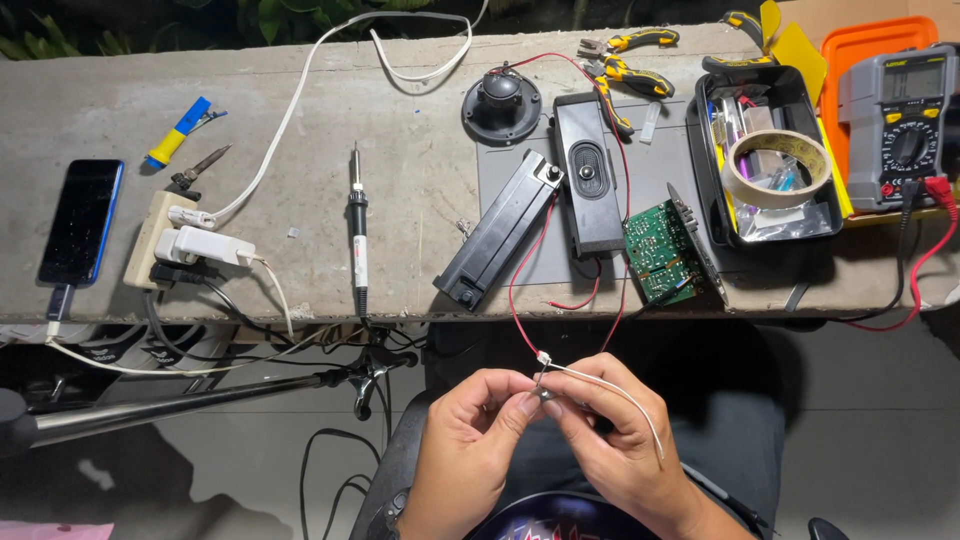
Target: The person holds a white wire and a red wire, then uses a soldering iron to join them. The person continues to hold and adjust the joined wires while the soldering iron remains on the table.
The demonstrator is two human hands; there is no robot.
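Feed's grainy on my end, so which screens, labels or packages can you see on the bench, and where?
Phone: far left, flat, blue-edged, screen dark, cable plugged in.
Multimeter: far right, grey with yellow trim, pale display on top, round dial below.
Soldering iron: left of centre, black, white label band with red on the handle.
Black tray: right, holds clear packets and a tape roll.

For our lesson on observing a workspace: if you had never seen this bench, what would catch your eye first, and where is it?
First, the two hands at the bottom centre: the left hand and right hand pinch a thin white wire joined to a red wire. The red wire leads up to a green circuit board and black speaker boxes on the concrete bench. Left of them lies a soldering iron; at the far right sits a grey meter.
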